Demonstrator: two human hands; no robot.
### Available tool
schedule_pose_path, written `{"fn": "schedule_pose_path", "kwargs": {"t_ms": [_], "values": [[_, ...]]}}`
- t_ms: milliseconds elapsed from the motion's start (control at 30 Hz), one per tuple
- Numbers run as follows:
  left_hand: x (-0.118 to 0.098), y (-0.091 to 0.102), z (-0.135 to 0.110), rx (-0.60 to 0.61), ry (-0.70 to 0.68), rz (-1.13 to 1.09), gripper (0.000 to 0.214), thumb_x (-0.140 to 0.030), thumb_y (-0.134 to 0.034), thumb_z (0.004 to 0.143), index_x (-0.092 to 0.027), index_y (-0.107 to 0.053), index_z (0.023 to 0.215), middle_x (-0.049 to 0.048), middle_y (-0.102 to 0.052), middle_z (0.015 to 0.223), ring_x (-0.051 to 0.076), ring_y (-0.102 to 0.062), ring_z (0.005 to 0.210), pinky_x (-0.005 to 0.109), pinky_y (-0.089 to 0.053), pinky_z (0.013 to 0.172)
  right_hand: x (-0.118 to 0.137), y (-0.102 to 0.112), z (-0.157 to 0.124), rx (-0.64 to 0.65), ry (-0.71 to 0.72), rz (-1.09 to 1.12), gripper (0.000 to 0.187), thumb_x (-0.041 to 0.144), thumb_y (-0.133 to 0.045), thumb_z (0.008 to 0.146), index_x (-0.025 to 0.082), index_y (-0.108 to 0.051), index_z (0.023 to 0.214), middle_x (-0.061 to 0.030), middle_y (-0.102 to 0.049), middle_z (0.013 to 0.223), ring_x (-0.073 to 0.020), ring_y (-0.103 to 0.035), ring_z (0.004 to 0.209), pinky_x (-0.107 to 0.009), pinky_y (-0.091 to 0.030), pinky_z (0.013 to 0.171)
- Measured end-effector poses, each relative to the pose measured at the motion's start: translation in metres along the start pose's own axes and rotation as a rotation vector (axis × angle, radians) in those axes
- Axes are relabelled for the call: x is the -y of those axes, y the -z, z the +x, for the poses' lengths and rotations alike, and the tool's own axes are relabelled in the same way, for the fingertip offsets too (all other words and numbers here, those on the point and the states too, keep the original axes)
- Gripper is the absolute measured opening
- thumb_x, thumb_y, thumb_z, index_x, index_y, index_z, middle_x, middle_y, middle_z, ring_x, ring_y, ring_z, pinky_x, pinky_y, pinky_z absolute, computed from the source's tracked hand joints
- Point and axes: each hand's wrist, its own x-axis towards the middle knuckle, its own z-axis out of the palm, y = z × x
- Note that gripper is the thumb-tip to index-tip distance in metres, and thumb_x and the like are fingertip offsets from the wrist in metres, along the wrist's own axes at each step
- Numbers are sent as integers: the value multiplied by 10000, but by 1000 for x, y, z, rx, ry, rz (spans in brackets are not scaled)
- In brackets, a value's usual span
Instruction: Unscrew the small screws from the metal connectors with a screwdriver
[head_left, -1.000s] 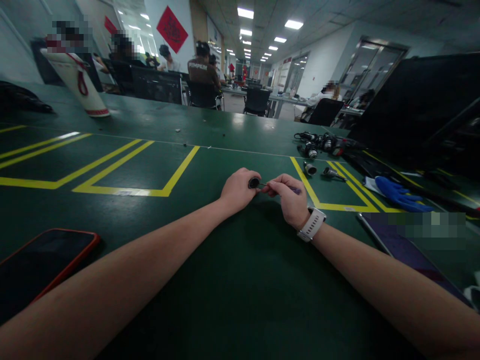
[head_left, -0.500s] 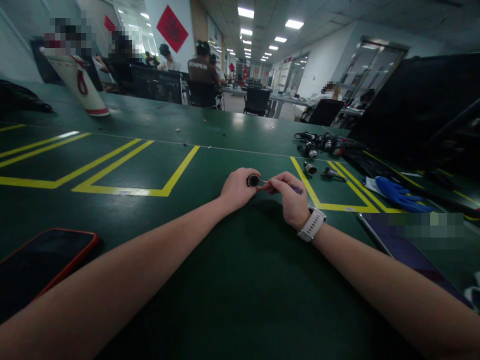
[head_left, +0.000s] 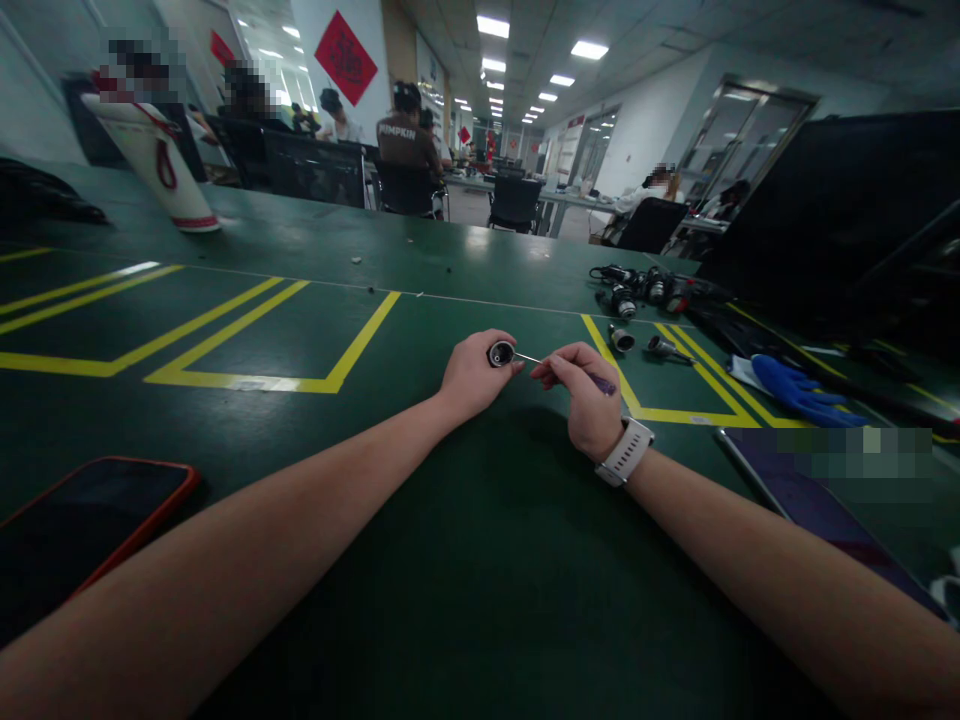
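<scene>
We hold the small round part (head_left: 501,353) in our left hand (head_left: 472,375) above the green surface (head_left: 480,560). Our right hand (head_left: 585,395) grips a screwdriver (head_left: 570,370), its tip inside the part; the work seems unfinished.

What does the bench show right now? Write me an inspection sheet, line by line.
Surface: green table with yellow tape lines.
Job's things: small round black part; thin screwdriver, its tip at the part.
Clutter: red-cased phone, blue glove, loose small parts, paper cup.
Hands: left hand holds the part; right hand, with white wristwatch, pinches the screwdriver.
Cables: black leads among the loose small parts.
Surroundings: people seated at far desks, ceiling lights, red wall decoration.
</scene>
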Motion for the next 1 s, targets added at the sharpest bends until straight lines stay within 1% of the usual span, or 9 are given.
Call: {"fn": "schedule_pose_path", "kwargs": {"t_ms": [167,267,533,667,767,867,1000], "values": [[-1,1,0,-14,-1,-30,241,-215,-672,685,-137,-646,912,70,-681,903,208,-619,833,337,-481,743,0,-1,-1,98,-28,-30,118,226,-536,800,177,-586,705,-1,-606,667,-136,-553,649,-289,-447,617],[1,0,0,-44,-2,-48,217,-204,-639,706,-147,-640,915,61,-680,906,200,-619,832,336,-484,750,3,-3,-1,116,-21,-52,115,223,-534,805,173,-592,720,-7,-608,688,-138,-551,665,-293,-445,634],[6,-3,1,-107,13,-104,224,-272,-648,722,-147,-626,907,52,-666,882,196,-612,826,320,-494,711,4,-2,-3,73,37,-24,109,211,-528,820,181,-595,739,-7,-621,706,-135,-558,663,-285,-455,618],[5,-2,1,-106,35,-107,216,-298,-638,741,-161,-620,907,44,-662,902,189,-610,830,320,-501,708,1,-1,-2,18,51,4,106,232,-527,824,187,-591,753,-7,-625,715,-134,-565,662,-280,-466,598],[3,-1,0,-107,38,-98,210,-296,-633,750,-161,-620,910,49,-666,911,193,-612,853,331,-499,735,0,-1,-2,1,66,8,108,246,-526,827,190,-586,757,-5,-621,717,-133,-566,662,-276,-470,587],[2,-1,0,-104,22,-81,222,-276,-650,737,-146,-625,915,65,-674,911,203,-619,859,348,-493,761,1,-2,-2,10,84,-21,111,256,-523,835,190,-584,770,-6,-614,734,-128,-557,658,-274,-471,588],[1,1,0,-71,-12,-54,270,-219,-692,689,-145,-634,942,81,-681,961,217,-622,902,368,-487,800,2,-2,-1,-4,91,-147,133,293,-525,846,186,-590,804,-9,-593,767,-125,-540,661,-281,-464,601]]}}
